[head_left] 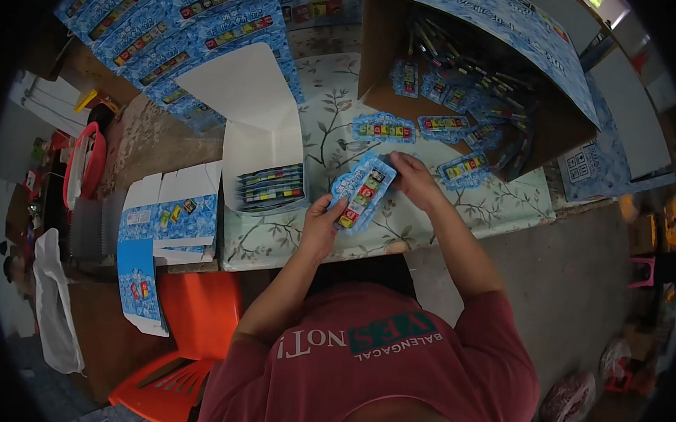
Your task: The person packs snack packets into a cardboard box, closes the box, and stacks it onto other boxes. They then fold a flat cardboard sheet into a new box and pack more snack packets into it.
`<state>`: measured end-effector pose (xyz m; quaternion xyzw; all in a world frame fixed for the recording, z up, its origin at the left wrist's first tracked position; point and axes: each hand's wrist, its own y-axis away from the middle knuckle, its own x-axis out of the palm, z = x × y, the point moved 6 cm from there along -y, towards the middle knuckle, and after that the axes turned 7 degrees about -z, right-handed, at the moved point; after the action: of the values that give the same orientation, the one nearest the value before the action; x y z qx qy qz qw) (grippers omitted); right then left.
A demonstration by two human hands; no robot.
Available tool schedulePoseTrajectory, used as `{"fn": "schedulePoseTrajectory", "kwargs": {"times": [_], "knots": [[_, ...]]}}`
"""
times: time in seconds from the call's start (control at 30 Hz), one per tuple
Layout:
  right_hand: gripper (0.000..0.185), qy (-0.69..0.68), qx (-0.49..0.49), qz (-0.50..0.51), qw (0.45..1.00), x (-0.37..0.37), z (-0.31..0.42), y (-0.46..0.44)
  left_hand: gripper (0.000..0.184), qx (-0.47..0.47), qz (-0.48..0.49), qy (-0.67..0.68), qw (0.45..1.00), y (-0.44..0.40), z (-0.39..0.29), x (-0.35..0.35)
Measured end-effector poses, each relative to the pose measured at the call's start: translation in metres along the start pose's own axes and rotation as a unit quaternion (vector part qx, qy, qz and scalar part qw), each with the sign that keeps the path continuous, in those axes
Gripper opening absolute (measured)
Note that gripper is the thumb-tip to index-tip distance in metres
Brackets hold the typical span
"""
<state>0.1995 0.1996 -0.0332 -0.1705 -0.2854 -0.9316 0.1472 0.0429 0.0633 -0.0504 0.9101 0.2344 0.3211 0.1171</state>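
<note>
Over the front of the table, a blue shaped packet (368, 191) with a strip of coloured pictures is held at a slant between both hands. My left hand (322, 224) pinches its lower left end, thumb on top. At the upper right end, my right hand (416, 181) is closed on the same packet's edge. To the left stands a white-lined box (264, 134) with its lid up and several packets (270, 188) stacked inside. Similar packets lie beyond my hands, including one flat packet (384, 127) and another packet (462, 169) near the right hand.
A large carton (485, 28) lies on its side at the right, packets spilling from its mouth. Flattened blue box blanks (169, 217) overhang the table's left edge above an orange chair (195, 310). Stacked blue boxes (187, 35) stand at the back left. A flowered cloth (333, 81) covers the table.
</note>
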Motion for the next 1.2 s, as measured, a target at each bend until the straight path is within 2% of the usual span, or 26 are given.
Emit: {"fn": "schedulePoseTrajectory", "kwargs": {"times": [0.03, 0.07, 0.1, 0.13, 0.17, 0.23, 0.27, 0.33, 0.37, 0.47, 0.5, 0.53, 0.57, 0.63, 0.67, 0.8, 0.83, 0.87, 0.9, 0.93, 0.97, 1.0, 1.07, 1.13, 1.17, 1.2], "knots": [[0.037, -0.001, -0.001, -0.001, 1.0, -0.007, 0.004, -0.009, 0.01, 0.005, -0.008, -0.033, 0.999, -0.001, -0.002, -0.003], [0.042, 0.332, -0.201, 0.025, 0.921, -0.01, 0.027, -0.016, 0.01, 0.005, -0.008, -0.034, 0.999, -0.001, -0.005, -0.008], [0.047, 0.613, -0.37, 0.05, 0.697, 0.005, 0.038, -0.01, 0.013, 0.106, 0.003, -0.228, 0.968, 0.004, -0.024, -0.008], [0.05, 0.697, -0.356, 0.039, 0.621, 0.006, 0.034, -0.011, 0.015, 0.201, 0.012, -0.412, 0.889, 0.01, -0.037, -0.004], [0.05, 0.694, -0.358, 0.043, 0.623, 0.01, 0.038, -0.014, 0.015, 0.202, 0.008, -0.415, 0.887, 0.013, -0.039, -0.004], [0.043, 0.787, -0.209, 0.064, 0.577, 0.014, 0.041, -0.028, 0.021, 0.292, -0.028, -0.501, 0.814, 0.02, -0.049, 0.0], [0.043, 0.786, -0.211, 0.065, 0.578, 0.015, 0.045, -0.033, 0.021, 0.294, -0.03, -0.502, 0.813, 0.019, -0.048, -0.005], [0.045, 0.67, -0.188, 0.075, 0.714, 0.013, 0.056, -0.048, 0.025, 0.306, -0.005, -0.559, 0.771, 0.012, -0.046, -0.007], [0.045, 0.67, -0.19, 0.074, 0.713, 0.014, 0.06, -0.061, 0.025, 0.309, -0.005, -0.558, 0.77, 0.008, -0.046, -0.008], [0.018, 0.404, -0.245, 0.085, 0.877, 0.022, 0.081, -0.079, 0.021, 0.209, -0.01, -0.559, 0.802, -0.001, -0.035, -0.013], [0.018, 0.401, -0.246, 0.087, 0.878, 0.023, 0.079, -0.081, 0.017, 0.143, -0.012, -0.371, 0.917, -0.007, -0.025, -0.016], [0.018, 0.306, -0.24, 0.08, 0.918, 0.021, 0.078, -0.081, 0.014, 0.071, -0.014, -0.164, 0.984, -0.01, -0.018, -0.013], [0.018, 0.211, -0.23, 0.073, 0.947, 0.018, 0.075, -0.079, 0.014, 0.073, -0.015, -0.164, 0.984, -0.01, -0.015, -0.005], [0.011, 0.16, -0.164, 0.022, 0.973, 0.016, 0.049, -0.059, 0.007, 0.01, -0.047, 0.088, 0.995, -0.009, -0.01, 0.015], [0.01, 0.122, -0.124, 0.011, 0.985, 0.014, 0.032, -0.047, 0.008, 0.041, -0.061, 0.075, 0.994, -0.013, -0.01, 0.019], [0.018, 0.128, -0.06, -0.028, 0.99, 0.01, 0.003, -0.043, 0.006, 0.005, -0.042, 0.093, 0.995, -0.03, 0.003, 0.024], [0.028, 0.206, -0.176, -0.013, 0.962, -0.002, 0.017, -0.07, 0.009, 0.051, -0.051, 0.021, 0.997, -0.033, 0.0, 0.021], [0.028, 0.203, -0.18, -0.017, 0.962, -0.007, 0.027, -0.09, 0.012, 0.1, -0.06, -0.05, 0.992, -0.035, -0.006, 0.019], [0.033, 0.437, -0.41, -0.114, 0.793, -0.003, 0.058, -0.092, 0.012, 0.101, -0.057, -0.053, 0.992, -0.035, -0.012, 0.019], [0.037, 0.607, -0.579, -0.194, 0.508, 0.012, 0.068, -0.085, 0.012, 0.137, -0.03, -0.263, 0.954, -0.031, -0.024, 0.024], [0.037, 0.604, -0.582, -0.194, 0.51, 0.01, 0.068, -0.095, 0.012, 0.166, -0.006, -0.461, 0.872, -0.027, -0.03, 0.029], [0.04, 0.639, -0.532, -0.184, 0.523, 0.01, 0.068, -0.107, 0.012, 0.169, -0.01, -0.463, 0.87, -0.025, -0.034, 0.028], [0.043, 0.67, -0.486, -0.172, 0.535, 0.013, 0.07, -0.124, 0.012, 0.333, 0.124, -0.595, 0.721, -0.012, -0.042, 0.052], [0.03, 0.712, -0.346, 0.013, 0.611, 0.022, 0.069, -0.109, 0.011, 0.329, 0.122, -0.579, 0.736, -0.014, -0.045, 0.052], [0.03, 0.714, -0.341, 0.008, 0.612, 0.023, 0.07, -0.094, 0.011, 0.321, 0.124, -0.562, 0.752, -0.015, -0.044, 0.053], [0.026, 0.606, -0.255, 0.078, 0.749, 0.025, 0.059, -0.08, 0.011, 0.318, 0.134, -0.559, 0.754, -0.015, -0.046, 0.058]]}}
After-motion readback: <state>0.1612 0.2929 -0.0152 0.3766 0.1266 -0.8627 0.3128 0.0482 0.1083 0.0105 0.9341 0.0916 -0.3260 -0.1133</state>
